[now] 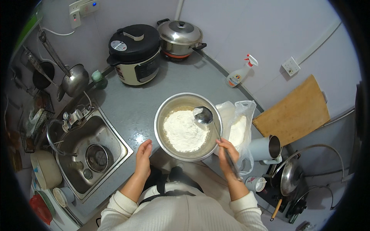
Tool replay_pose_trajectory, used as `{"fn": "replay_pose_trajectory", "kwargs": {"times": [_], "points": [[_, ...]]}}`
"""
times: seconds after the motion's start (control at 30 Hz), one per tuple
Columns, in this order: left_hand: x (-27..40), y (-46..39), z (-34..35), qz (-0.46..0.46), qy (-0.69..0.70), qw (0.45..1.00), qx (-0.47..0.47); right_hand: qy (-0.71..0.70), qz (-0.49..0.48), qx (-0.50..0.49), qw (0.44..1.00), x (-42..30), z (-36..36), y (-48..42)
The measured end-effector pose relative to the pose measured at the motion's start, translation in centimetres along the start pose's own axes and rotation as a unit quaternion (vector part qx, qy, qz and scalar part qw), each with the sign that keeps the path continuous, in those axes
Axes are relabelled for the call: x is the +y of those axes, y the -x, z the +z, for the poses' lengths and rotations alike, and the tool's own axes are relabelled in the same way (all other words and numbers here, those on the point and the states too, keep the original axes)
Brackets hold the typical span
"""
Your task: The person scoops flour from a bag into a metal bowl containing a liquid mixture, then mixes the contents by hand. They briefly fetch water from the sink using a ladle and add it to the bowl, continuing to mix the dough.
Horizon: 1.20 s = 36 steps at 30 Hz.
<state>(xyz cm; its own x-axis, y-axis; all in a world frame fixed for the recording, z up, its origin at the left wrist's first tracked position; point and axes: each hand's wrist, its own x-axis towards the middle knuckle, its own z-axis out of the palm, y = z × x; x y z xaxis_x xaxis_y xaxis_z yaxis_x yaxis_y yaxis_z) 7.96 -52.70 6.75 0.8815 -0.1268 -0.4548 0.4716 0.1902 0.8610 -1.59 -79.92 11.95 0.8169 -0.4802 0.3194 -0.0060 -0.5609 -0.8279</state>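
A large stainless steel bowl [157,131] stands at the counter's front edge before me. White flour [185,131] lies heaped in it, over a tan layer that shows around the rim of the heap. My right hand [227,154] grips the handle of a metal ladle [203,115], whose bowl hangs over the flour's right side with some white powder on it. Left of the bowl, my left hand [143,160] is held apart from it, palm inward and holding nothing. A clear plastic bag [245,130] of flour sits right of the bowl, partly behind my right hand.
A steel sink [121,154] with a strainer is on the left. An electric pressure cooker [136,57], a lidded steel pot [180,37] and a spray bottle [238,75] stand at the back. On the right are a wooden board [297,112], a metal pitcher [263,148] and a lidded wok [290,176].
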Motion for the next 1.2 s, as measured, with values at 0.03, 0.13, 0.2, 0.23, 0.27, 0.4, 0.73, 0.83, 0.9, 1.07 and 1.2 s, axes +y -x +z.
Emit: {"fn": "replay_pose_trajectory", "kwargs": {"times": [0.03,0.13,0.2,0.23,0.27,0.4,0.73,0.83,0.9,1.07,1.2], "points": [[-0.1,0.0,0.5,0.001,0.001,1.0,-0.006,-0.005,0.025,0.038,0.999,-0.8,-0.8,0.0],[0.2,0.3,2.0,0.001,0.002,1.0,-0.019,-0.221,0.105,0.137,0.96,-3.1,-4.0,0.4],[0.8,0.6,3.6,-0.006,0.002,1.0,-0.027,-0.28,0.111,0.184,0.936,-3.0,-6.7,1.2],[0.6,0.7,4.4,-0.006,-0.002,0.999,-0.034,-0.296,0.097,0.203,0.928,-2.5,-8.1,2.0],[0.4,0.7,5.1,-0.006,-0.006,0.999,-0.04,-0.292,0.101,0.22,0.925,-2.0,-9.3,2.6],[-1.7,0.8,8.0,0.011,-0.063,0.993,-0.096,-0.203,0.096,0.257,0.94,1.1,-12.0,3.9],[-9.4,3.9,21.1,-0.103,-0.304,0.9,-0.295,0.162,-0.105,0.077,0.978,17.1,-9.9,0.8],[-12.1,4.0,22.8,-0.2,-0.294,0.907,-0.227,0.219,-0.103,0.037,0.97,17.5,-10.9,-0.1],[-13.3,3.7,23.3,-0.212,-0.268,0.916,-0.21,0.236,-0.09,0.028,0.967,18.1,-11.5,0.1],[-14.6,2.7,22.9,-0.198,-0.247,0.923,-0.219,0.237,-0.075,0.038,0.968,18.7,-12.4,1.8],[-14.0,2.7,22.8,-0.204,-0.23,0.928,-0.209,0.153,0.085,0.052,0.983,14.0,-12.1,2.5]]}}
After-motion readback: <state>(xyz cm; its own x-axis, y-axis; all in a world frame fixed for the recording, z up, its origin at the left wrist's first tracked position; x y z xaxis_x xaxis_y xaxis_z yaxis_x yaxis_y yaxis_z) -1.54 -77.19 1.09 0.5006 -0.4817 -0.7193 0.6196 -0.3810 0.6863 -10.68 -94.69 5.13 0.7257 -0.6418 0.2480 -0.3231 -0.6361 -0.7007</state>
